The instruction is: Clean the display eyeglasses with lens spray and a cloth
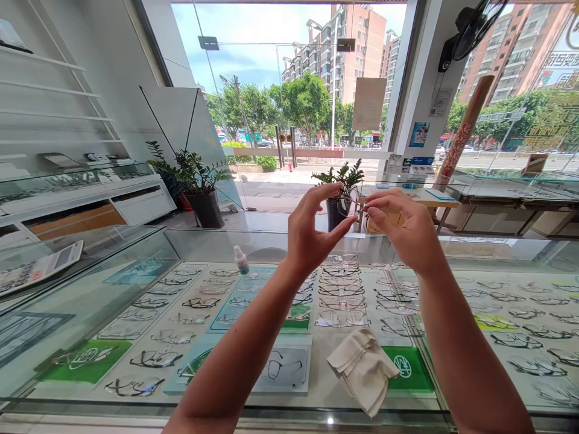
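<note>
A pair of thin-framed eyeglasses (pixel 344 206) is raised in front of me, above the glass counter. My left hand (pixel 312 232) has thumb and forefinger curved around the lens part, gripping it at its edges. My right hand (pixel 402 226) pinches the frame on its right side between thumb and fingertips. The lenses are see-through, and part of the frame blends with the potted plant behind it. Below the hands, a crumpled beige cleaning cloth (pixel 363 367) lies on the counter top. A small white spray bottle (pixel 241 260) stands farther back, left of my left forearm.
Inside the glass display counter (pixel 172 241) are rows of eyeglasses (pixel 341 289) and green cards (pixel 409 367). A printed calendar-like sheet (pixel 43 268) lies at the left. Potted plants (pixel 205 205), a wall fan (pixel 474 30) and a glass door stand beyond.
</note>
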The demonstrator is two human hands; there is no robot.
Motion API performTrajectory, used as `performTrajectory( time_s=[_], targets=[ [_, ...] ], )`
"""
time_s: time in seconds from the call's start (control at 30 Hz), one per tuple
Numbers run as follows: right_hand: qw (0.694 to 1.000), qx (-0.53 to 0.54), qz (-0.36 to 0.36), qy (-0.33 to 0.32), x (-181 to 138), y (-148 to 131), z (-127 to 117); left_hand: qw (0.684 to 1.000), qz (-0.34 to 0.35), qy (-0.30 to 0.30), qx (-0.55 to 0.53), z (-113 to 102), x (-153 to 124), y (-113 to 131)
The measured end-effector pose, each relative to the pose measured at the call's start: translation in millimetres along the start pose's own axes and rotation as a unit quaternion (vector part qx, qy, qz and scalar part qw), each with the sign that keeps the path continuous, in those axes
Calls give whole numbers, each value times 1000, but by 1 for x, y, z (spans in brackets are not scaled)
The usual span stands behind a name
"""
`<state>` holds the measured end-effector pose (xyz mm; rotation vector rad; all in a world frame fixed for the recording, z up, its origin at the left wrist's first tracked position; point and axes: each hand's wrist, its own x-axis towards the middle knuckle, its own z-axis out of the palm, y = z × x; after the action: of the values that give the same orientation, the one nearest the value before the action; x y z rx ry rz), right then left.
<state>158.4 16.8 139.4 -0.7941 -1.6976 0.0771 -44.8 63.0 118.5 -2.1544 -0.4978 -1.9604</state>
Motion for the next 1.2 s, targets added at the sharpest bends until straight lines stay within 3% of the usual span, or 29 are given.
performTrajectory(
  time_s=[0.3,0.53,0.6,0.7,0.77,0.83,0.93,1.03,1.2],
  targets=[
    [967,176,145,-111,1,11,-8,985,-58,-91,-133,-7,3,-3],
    [957,211,175,-89,0,12,-4,973,-82,-115,-184,-8,6,2],
    [959,214,176,-62,0,13,-3,983,-81,-99,-132,-10,7,7],
    [965,198,171,-11,0,15,-1,998,-55,15,-12,-12,8,20],
    [971,170,166,11,-1,14,1,997,-61,43,23,-11,8,30],
    [977,144,158,20,-2,12,5,993,-120,-21,-4,-8,6,38],
    [985,111,127,22,-5,3,14,961,-244,-102,-80,-2,2,41],
    [995,42,77,40,-7,-7,21,935,-313,-92,-139,3,0,36],
    [999,-28,23,31,-12,-21,24,908,-361,-76,-197,3,2,26]
  ],
)
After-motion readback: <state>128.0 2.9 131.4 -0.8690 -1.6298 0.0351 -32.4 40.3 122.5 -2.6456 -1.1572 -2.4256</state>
